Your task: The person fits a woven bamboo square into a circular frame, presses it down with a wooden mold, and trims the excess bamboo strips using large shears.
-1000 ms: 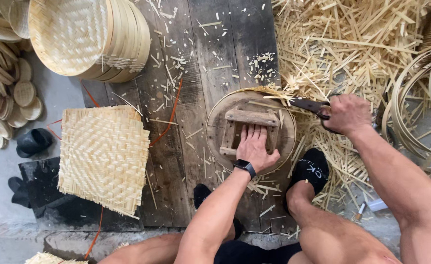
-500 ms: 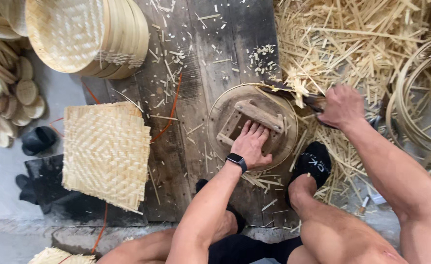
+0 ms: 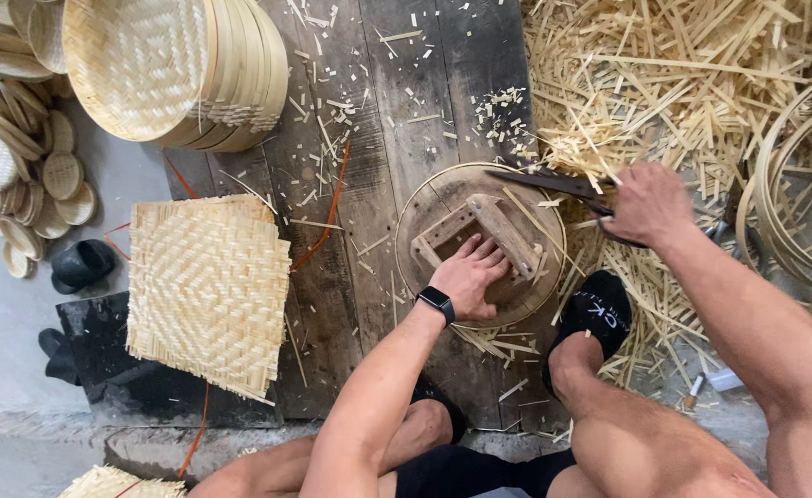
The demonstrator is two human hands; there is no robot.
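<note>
Plank floor (image 3: 424,83), stacked bamboo steamers (image 3: 185,74), woven-bottomed.

Bare arms — black wristwatch (image 3: 435,301), black shorts (image 3: 461,470), black socks (image 3: 595,314).

A round wooden form (image 3: 480,244) lies on the plank worktop (image 3: 397,83), directly ahead of the seated person's knees. The left hand (image 3: 469,277) presses flat on the block at its middle, while the right hand (image 3: 647,205), at the form's right edge, grips shears (image 3: 553,184) whose blades reach across its upper rim. Left of the form, a square woven mat (image 3: 208,286) overhangs the worktop's left edge. Behind the mat, at the far left, a stack of round woven trays (image 3: 176,69) rests on its side, with small woven discs (image 3: 19,175) heaped further left. A pile of strip offcuts (image 3: 664,83) spreads to the right, beside coiled hoops (image 3: 793,184).
</note>
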